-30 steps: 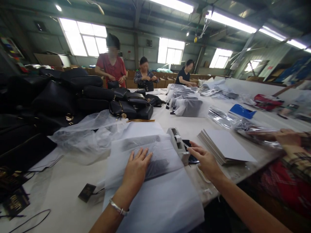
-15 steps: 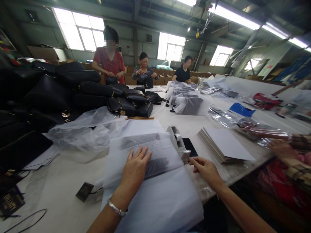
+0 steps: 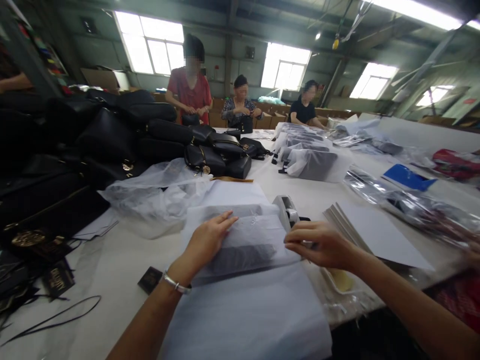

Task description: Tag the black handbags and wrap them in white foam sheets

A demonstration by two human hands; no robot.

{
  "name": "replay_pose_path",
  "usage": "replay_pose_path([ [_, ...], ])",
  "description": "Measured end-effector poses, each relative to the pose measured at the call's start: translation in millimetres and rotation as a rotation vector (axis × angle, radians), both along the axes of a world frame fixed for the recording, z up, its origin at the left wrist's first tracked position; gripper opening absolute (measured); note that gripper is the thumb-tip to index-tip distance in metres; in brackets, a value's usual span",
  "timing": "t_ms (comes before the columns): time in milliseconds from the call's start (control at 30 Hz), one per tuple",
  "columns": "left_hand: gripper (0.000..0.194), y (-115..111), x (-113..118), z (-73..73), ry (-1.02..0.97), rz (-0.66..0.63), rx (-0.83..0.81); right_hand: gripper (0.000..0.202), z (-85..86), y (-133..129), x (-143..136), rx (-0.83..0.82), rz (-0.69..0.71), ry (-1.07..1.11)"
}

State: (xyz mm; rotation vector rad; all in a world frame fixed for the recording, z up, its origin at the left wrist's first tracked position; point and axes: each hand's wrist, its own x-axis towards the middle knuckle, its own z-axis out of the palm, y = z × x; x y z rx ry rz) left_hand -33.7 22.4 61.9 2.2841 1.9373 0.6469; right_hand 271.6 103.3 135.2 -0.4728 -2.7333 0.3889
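Looks partway to me: thin paper (image 3: 247,310) already covers the dark thing (image 3: 243,257) left of the tape dispenser (image 3: 284,206), left hand (image 3: 210,240) spread on top, right hand (image 3: 318,244) pinching beside the dispenser, can't tell on what.

Matt tissue paper (image 3: 251,310), glossy clear plastic sleeves (image 3: 369,187), black leather-look bags (image 3: 107,137).
The paper looks thin, translucent and lightly creased; the bags are smooth with a soft sheen, one bearing a shiny gold-toned metal emblem (image 3: 28,238). The tape dispenser (image 3: 282,204) looks like hard pale plastic, the bracelet (image 3: 176,283) polished silvery metal, the stacked boards (image 3: 386,232) smooth matt card.
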Motion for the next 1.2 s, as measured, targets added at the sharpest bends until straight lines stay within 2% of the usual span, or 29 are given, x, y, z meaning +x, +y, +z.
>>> replay_pose_path([
  [67,0.052,5.1,-10.2,4.1,-0.009,0.015,0.003,0.018,8.9,8.7,-40.2,-0.086,0.122,-0.021],
  [167,0.072,12.1,-23.9,6.4,-0.023,0.080,-0.008,0.024,7.7,27.8,-97.9,-0.158,0.265,-0.091],
  [300,0.087,19.3,-43.6,4.3,-0.134,0.015,-0.065,0.024,-2.9,53.2,-159.9,-0.104,0.309,-0.275],
  [367,0.092,21.9,-53.5,2.9,-0.182,-0.045,-0.077,0.021,-5.0,59.5,-181.1,-0.018,0.272,-0.406],
  [467,0.098,24.0,-63.5,1.7,-0.213,-0.066,-0.091,0.021,-3.6,60.9,-200.4,0.145,0.240,-0.559],
  [567,0.098,23.9,-65.4,1.5,-0.220,-0.063,-0.091,0.035,-2.5,62.3,-209.5,0.277,0.229,-0.621],
  [667,0.097,23.0,-63.4,1.2,-0.224,-0.050,-0.094,0.063,-7.6,72.9,-212.1,0.322,0.125,-0.636],
  [733,0.097,23.0,-62.9,-0.3,-0.229,-0.035,-0.099,0.074,-14.0,85.4,-209.4,0.260,0.041,-0.629],
  [833,0.096,24.2,-64.7,-4.2,-0.243,-0.042,-0.090,0.066,-22.4,105.8,-195.2,0.126,-0.120,-0.555],
  [933,0.096,24.9,-66.7,-5.9,-0.249,-0.057,-0.076,0.042,-24.3,114.0,-167.8,0.111,-0.339,-0.408],
  [1000,0.093,23.0,-64.6,-3.4,-0.242,-0.058,-0.072,0.029,-24.0,104.4,-143.9,0.141,-0.443,-0.327],
  [1067,0.082,17.9,-57.4,1.6,-0.198,-0.018,-0.043,0.025,-27.0,81.1,-118.3,0.153,-0.454,-0.202],
  [1133,0.062,10.1,-44.4,6.7,-0.119,0.055,0.020,0.028,-36.8,48.2,-94.8,0.158,-0.339,-0.038],
  [1200,0.044,2.0,-28.1,8.8,-0.041,0.077,0.082,0.041,-54.2,13.9,-76.9,0.188,-0.142,0.015],
])
